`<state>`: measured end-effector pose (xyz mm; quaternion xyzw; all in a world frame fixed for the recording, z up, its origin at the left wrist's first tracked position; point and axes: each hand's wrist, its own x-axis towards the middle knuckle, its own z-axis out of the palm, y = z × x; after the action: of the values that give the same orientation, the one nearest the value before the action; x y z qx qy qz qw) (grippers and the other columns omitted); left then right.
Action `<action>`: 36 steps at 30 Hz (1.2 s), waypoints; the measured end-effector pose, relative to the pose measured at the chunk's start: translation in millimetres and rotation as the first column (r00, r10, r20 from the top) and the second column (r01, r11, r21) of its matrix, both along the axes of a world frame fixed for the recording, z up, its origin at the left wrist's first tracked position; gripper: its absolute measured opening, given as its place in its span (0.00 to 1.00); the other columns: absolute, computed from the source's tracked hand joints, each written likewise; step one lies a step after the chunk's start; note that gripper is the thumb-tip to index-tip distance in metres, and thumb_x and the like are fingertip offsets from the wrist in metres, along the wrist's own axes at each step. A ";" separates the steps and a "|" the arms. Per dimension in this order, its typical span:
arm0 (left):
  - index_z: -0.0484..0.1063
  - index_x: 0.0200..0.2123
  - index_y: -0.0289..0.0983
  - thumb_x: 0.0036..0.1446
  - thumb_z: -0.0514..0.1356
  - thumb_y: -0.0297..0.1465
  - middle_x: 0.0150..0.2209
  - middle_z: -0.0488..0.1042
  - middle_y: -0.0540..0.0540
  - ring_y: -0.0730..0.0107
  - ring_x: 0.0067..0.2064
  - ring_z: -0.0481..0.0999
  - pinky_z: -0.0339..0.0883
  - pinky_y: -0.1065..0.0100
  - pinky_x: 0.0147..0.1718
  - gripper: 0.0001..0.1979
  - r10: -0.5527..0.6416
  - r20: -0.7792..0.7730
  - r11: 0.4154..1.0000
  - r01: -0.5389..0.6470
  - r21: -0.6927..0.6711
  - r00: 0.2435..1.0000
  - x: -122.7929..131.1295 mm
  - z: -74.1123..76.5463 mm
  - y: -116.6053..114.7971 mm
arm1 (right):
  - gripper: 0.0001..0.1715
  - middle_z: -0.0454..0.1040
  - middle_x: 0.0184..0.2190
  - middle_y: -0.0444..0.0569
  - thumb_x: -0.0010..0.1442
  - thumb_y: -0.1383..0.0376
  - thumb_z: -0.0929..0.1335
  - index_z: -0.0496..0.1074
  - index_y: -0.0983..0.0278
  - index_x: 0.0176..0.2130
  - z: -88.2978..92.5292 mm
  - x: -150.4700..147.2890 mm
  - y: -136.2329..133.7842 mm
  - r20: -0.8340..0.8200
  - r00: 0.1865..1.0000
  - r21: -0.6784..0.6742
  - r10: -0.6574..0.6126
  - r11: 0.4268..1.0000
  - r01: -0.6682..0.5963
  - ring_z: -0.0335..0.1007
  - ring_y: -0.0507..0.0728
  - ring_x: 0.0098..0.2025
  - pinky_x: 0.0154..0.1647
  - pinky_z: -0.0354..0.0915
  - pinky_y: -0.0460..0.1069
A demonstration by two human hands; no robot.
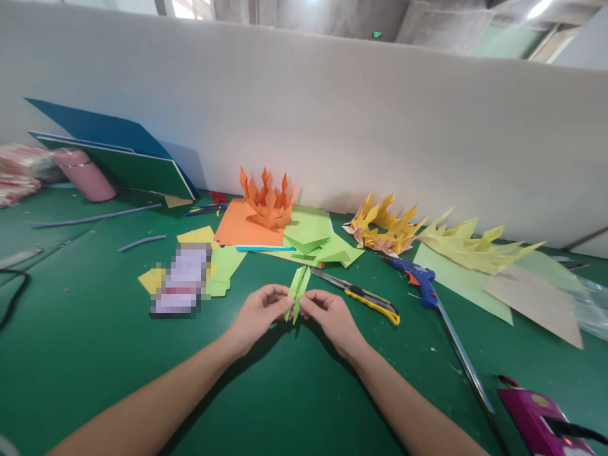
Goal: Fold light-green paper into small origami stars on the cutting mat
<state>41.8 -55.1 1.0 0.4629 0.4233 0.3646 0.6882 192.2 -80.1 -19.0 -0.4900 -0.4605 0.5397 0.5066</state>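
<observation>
Folded light-green paper piece, narrow, with pointed near ends [299,285]: one, located between the two hands, at the middle of the dark-green flat surface [266,405]. Long axis runs away from the person, the far end leaning slightly to the right. Both hands equally near, one along each side.

Left hand, bare [261,316]: thumb and fingers pinching the piece's left side near its lower half.

Right hand, bare [333,315]: thumb and fingers pinching the right side, opposite the left; hidden fingertips cannot be told.

Box cutter, yellow-handled, with metal blade [363,297]: lying aslant beyond the right hand, blade end just beside the piece's far end; contact cannot be told.

Loose light-green folded paper pieces [335,249]: beyond the held one.

Crown of folded orange paper [270,206]: upright, farther back.

Glue gun, blue plastic, orange trigger [427,293]: right of the cutter.
</observation>
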 end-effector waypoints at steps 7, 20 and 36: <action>0.68 0.32 0.34 0.36 0.69 0.32 0.24 0.72 0.53 0.76 0.27 0.71 0.64 0.72 0.29 0.18 0.062 -0.029 0.998 -0.062 0.019 0.998 -0.2 -1.4 1.2 | 0.15 0.70 0.22 0.42 0.43 0.56 0.73 0.73 0.65 0.25 -0.3 1.6 0.4 -0.036 0.999 -0.032 0.003 0.999 -0.004 0.61 0.50 0.25 0.31 0.60 0.47; 0.67 0.29 0.35 0.38 0.64 0.31 0.24 0.69 0.53 0.75 0.26 0.69 0.64 0.71 0.28 0.12 0.028 -0.121 0.985 -0.007 0.171 0.992 2.2 -1.2 -0.6 | 0.18 0.65 0.19 0.39 0.42 0.55 0.72 0.64 0.63 0.20 -1.1 -2.3 -1.4 0.038 0.999 -0.014 -0.011 1.000 0.011 0.58 0.49 0.23 0.28 0.56 0.46; 0.65 0.26 0.37 0.50 0.57 0.38 0.23 0.70 0.52 0.73 0.26 0.70 0.63 0.71 0.27 0.10 -0.045 -0.328 0.934 0.156 0.322 0.943 -0.7 -10.0 -2.1 | 0.22 0.68 0.32 0.43 0.44 0.56 0.72 0.65 0.60 0.38 -4.0 -4.0 -1.9 -0.058 0.998 0.058 0.015 0.998 -0.012 0.65 0.52 0.32 0.33 0.64 0.47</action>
<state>41.1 -57.2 -9.0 0.6493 0.4332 0.3178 0.5383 188.2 -82.0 -22.9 -0.4559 -0.4643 0.5436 0.5301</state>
